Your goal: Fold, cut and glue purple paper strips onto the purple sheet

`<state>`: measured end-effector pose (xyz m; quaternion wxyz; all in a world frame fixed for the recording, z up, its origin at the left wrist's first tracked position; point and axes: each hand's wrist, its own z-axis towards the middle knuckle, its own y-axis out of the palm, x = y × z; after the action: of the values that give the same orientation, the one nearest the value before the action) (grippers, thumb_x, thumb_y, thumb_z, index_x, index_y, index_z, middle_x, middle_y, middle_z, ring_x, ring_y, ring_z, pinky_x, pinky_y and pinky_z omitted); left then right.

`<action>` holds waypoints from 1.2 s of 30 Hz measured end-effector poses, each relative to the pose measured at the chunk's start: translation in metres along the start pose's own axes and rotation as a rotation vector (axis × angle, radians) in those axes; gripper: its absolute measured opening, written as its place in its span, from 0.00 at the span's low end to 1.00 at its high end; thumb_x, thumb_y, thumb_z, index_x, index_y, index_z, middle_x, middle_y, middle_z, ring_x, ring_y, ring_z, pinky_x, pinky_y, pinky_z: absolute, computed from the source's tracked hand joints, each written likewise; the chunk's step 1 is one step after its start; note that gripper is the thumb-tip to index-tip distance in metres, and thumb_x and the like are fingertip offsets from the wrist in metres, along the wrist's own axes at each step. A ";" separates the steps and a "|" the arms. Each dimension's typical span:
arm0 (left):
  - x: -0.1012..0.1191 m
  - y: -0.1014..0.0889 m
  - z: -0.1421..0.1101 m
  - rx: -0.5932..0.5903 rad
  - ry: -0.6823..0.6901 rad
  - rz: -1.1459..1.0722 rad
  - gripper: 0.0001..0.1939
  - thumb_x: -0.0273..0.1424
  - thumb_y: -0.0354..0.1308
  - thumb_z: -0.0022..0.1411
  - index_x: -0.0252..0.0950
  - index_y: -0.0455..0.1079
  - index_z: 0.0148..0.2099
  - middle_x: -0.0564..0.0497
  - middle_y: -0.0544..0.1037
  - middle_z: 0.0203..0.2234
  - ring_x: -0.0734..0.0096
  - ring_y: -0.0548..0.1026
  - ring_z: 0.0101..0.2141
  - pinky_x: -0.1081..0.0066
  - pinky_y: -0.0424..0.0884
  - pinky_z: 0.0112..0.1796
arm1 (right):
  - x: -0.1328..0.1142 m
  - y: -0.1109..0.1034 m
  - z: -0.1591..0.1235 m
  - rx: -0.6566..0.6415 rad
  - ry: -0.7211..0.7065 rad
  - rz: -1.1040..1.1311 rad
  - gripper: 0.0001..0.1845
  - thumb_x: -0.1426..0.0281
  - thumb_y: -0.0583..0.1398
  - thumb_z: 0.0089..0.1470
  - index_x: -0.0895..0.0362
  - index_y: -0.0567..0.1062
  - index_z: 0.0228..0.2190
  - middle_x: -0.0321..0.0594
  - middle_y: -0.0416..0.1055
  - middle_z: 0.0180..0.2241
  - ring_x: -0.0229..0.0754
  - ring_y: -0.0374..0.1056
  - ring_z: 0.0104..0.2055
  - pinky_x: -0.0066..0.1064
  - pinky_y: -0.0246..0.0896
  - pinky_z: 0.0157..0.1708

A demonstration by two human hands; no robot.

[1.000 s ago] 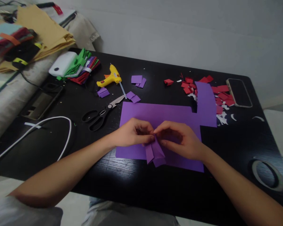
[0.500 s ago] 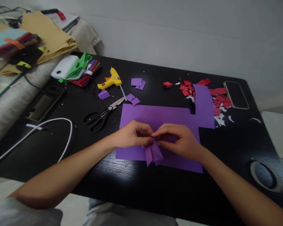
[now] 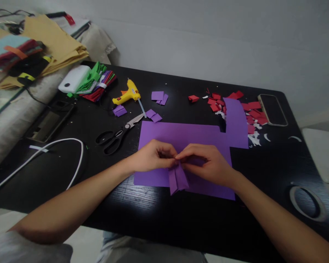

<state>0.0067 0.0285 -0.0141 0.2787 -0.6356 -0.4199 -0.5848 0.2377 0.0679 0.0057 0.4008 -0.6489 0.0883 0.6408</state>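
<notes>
A folded piece of purple paper (image 3: 178, 179) is pinched at its upper end between both hands, its pleated lower end hanging free toward me. My left hand (image 3: 157, 156) grips it from the left with thumb and forefinger. From the right, the fingertips of my right hand (image 3: 205, 160) close on the same upper edge and meet the left fingertips. Beneath the hands lies a large purple sheet (image 3: 181, 131). Black-handled scissors (image 3: 119, 135) lie to its left, and small purple paper pieces (image 3: 154, 115) sit just beyond its far edge.
Toward the back left are a yellow glue gun (image 3: 128, 93) and bundled coloured paper strips (image 3: 97, 82). Red paper scraps (image 3: 216, 104), a cut purple piece (image 3: 236, 124) and a phone (image 3: 272, 109) lie at the right. A white cable (image 3: 79, 160) loops at left; a tape roll (image 3: 308, 203) lies near right.
Both hands keep their pinch in nearly the same place. The folded paper's lower end has shifted and turned slightly. The whole view has moved a little.
</notes>
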 end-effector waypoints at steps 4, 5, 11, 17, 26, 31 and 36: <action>0.001 -0.001 0.000 0.051 -0.005 0.012 0.08 0.32 0.68 0.60 0.31 0.78 0.38 0.52 0.79 0.26 0.78 0.74 0.26 0.78 0.69 0.29 | -0.001 -0.002 0.000 0.018 0.029 0.043 0.08 0.75 0.66 0.59 0.53 0.82 0.41 0.39 0.81 0.38 0.39 0.79 0.38 0.30 0.76 0.39; 0.001 -0.001 0.000 0.059 -0.002 0.017 0.08 0.32 0.68 0.60 0.31 0.78 0.38 0.52 0.79 0.26 0.78 0.74 0.26 0.77 0.70 0.29 | -0.001 -0.002 0.001 0.024 0.033 0.051 0.08 0.74 0.66 0.59 0.52 0.82 0.41 0.39 0.80 0.38 0.39 0.79 0.38 0.30 0.76 0.39; 0.002 -0.002 0.000 0.032 0.011 0.034 0.08 0.33 0.67 0.62 0.31 0.77 0.38 0.52 0.78 0.25 0.77 0.73 0.25 0.77 0.70 0.29 | -0.001 -0.001 0.001 0.030 0.030 0.053 0.08 0.74 0.66 0.59 0.53 0.82 0.40 0.40 0.79 0.39 0.40 0.78 0.39 0.32 0.76 0.40; 0.004 -0.001 0.000 0.011 0.029 0.050 0.08 0.32 0.65 0.64 0.31 0.76 0.38 0.52 0.78 0.25 0.77 0.74 0.25 0.77 0.71 0.29 | 0.002 0.000 0.000 0.013 0.061 0.082 0.09 0.75 0.66 0.57 0.53 0.81 0.41 0.39 0.79 0.39 0.40 0.78 0.38 0.32 0.77 0.41; 0.005 -0.001 -0.001 0.053 -0.005 0.036 0.09 0.33 0.66 0.63 0.32 0.73 0.38 0.56 0.74 0.23 0.79 0.73 0.22 0.79 0.71 0.25 | 0.004 0.000 -0.003 0.037 0.083 0.093 0.07 0.73 0.67 0.58 0.54 0.80 0.40 0.41 0.79 0.40 0.41 0.78 0.39 0.33 0.78 0.42; 0.005 -0.001 0.000 0.058 0.006 0.007 0.07 0.31 0.64 0.64 0.32 0.72 0.37 0.57 0.73 0.23 0.79 0.74 0.22 0.78 0.74 0.26 | 0.006 0.001 -0.004 0.049 0.083 0.096 0.08 0.74 0.67 0.58 0.54 0.79 0.41 0.41 0.79 0.40 0.40 0.78 0.40 0.32 0.78 0.43; 0.001 -0.001 0.000 0.041 0.002 -0.001 0.07 0.32 0.64 0.65 0.32 0.72 0.38 0.56 0.75 0.24 0.79 0.75 0.23 0.76 0.76 0.28 | 0.006 0.000 -0.004 0.046 0.109 0.107 0.10 0.73 0.70 0.55 0.54 0.79 0.41 0.39 0.81 0.38 0.40 0.79 0.38 0.31 0.78 0.42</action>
<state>0.0055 0.0288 -0.0135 0.2916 -0.6292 -0.4317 -0.5768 0.2411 0.0677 -0.0001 0.3752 -0.6679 0.1593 0.6227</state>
